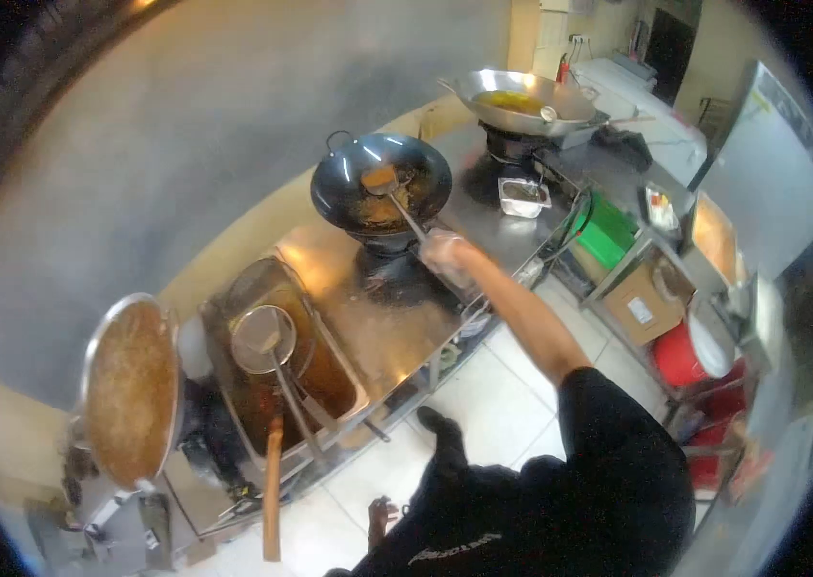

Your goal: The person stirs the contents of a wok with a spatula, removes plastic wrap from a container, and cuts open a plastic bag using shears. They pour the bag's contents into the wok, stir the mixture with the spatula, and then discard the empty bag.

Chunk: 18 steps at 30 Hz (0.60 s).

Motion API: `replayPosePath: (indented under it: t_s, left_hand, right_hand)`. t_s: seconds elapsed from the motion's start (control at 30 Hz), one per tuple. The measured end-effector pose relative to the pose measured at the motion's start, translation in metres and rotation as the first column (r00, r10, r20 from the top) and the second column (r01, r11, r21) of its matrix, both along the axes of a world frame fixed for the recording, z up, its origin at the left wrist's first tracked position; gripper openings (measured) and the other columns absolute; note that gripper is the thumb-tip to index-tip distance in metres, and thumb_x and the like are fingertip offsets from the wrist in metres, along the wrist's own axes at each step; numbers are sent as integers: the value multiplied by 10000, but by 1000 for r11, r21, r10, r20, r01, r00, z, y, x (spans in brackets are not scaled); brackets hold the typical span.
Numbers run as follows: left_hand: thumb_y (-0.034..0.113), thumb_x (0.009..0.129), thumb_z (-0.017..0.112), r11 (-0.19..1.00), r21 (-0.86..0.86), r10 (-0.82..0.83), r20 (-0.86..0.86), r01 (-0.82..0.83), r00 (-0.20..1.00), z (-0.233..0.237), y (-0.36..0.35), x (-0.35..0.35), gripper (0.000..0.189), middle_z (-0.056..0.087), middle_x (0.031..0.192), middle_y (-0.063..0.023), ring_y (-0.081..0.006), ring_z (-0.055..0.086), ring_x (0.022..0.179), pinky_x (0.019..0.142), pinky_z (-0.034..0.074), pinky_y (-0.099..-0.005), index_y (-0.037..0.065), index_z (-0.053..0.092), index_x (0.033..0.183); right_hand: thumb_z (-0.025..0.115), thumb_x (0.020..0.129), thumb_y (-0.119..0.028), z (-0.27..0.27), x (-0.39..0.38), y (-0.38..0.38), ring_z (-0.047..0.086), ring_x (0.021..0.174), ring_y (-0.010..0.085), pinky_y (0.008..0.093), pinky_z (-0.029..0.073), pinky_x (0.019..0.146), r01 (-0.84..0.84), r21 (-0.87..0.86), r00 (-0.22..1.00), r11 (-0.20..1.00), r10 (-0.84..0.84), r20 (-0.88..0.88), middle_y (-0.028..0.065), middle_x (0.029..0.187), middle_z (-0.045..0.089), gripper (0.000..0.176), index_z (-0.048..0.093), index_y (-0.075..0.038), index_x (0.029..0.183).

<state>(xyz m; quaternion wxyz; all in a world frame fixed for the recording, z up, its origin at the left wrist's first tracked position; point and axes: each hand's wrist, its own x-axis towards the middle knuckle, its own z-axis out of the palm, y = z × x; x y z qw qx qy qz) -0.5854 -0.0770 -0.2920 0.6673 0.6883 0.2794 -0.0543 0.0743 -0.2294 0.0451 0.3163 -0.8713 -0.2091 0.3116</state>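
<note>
My right hand [443, 252], which looks thinly gloved, is closed around the handle of a wok spatula [406, 215]. The spatula's wide head rests inside a dark wok [329, 192], with orange-brown food or sauce [377, 210] around and on it. This wok sits on a burner on the metal counter. Down by my body hangs my left hand [381, 517], with loosely bent fingers that look apart and hold nothing I can see. It is small and partly blurred.
A large pan of brown bubbling liquid [132, 394] stands at the left. Beside it, a round strainer [264, 338] and a wooden handle [273, 490] lie over an oily rectangular vat [353, 392]. Farther back are a bigger wok [560, 120], a small metal container [524, 197] and a green bin [606, 229].
</note>
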Motion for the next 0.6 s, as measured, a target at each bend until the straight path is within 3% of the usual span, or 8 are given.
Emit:
replayPosePath:
  t_s: [0.03,0.07,0.1,0.33,0.37,0.43,0.5,0.6]
  left_hand:
    - [437,893,551,856,-406,232,-252,-320,939,5,-19,-12,451,659,965,-54,-146,616,939,720,529,-331,59,612,1133]
    - [431,895,549,817,-448,227,-331,-364,916,3,-33,-11,446,658,962,-59,-149,617,926,712,527,-330,60,608,1135]
    - [426,897,548,813,-453,206,-362,-365,909,-2,-40,-4,441,657,959,-65,-152,617,913,705,525,-330,61,605,1138]
    - [387,908,538,865,-443,75,-347,-234,935,-31,-31,95,406,650,940,-104,-176,622,823,652,511,-330,67,583,1154]
    - [382,910,536,870,-462,37,-284,-171,958,-46,-26,106,401,649,937,-109,-179,622,810,645,509,-329,68,580,1156]
    - [371,913,533,837,-543,-59,21,61,998,-59,-6,147,392,647,931,-120,-186,623,784,630,505,-329,70,573,1161]
    - [248,921,542,811,-477,146,-394,-338,907,28,-9,207,233,625,781,-78,-198,625,708,559,480,-301,65,561,1064]
    - [184,951,503,970,-208,-168,-180,130,969,72,3,277,177,632,829,-83,-141,606,697,630,508,-288,42,603,981]
  right_hand:
    - [447,907,-443,12,12,-26,569,947,270,395,470,839,-96,-231,932,968,170,321,145,1124,584,501,553,-43,1189]
    - [442,907,-468,34,25,-50,537,1158,296,406,423,1002,-132,-467,732,875,404,550,152,1320,519,569,495,-74,1313]
    - [457,902,-481,73,38,-74,441,1276,303,397,328,1089,-113,-526,830,843,371,416,138,1403,443,618,417,-102,1389]
    - [600,858,-290,295,101,-58,628,902,337,405,490,806,-109,-820,714,562,618,329,182,974,657,376,579,-118,1192]
    - [606,839,-303,314,107,-67,638,826,319,407,494,779,-108,-596,742,796,463,484,154,886,672,312,649,-110,1080]
    - [598,821,-314,349,124,-16,634,789,300,407,492,756,-42,-967,640,252,750,168,135,802,666,298,676,-94,1006]
    - [586,820,-313,351,156,-10,639,797,298,411,492,751,-110,-950,663,292,734,149,135,801,665,294,676,-84,982]
    - [553,847,-321,326,205,1,646,842,308,431,490,759,-245,-896,684,369,721,110,152,855,665,287,658,-82,965]
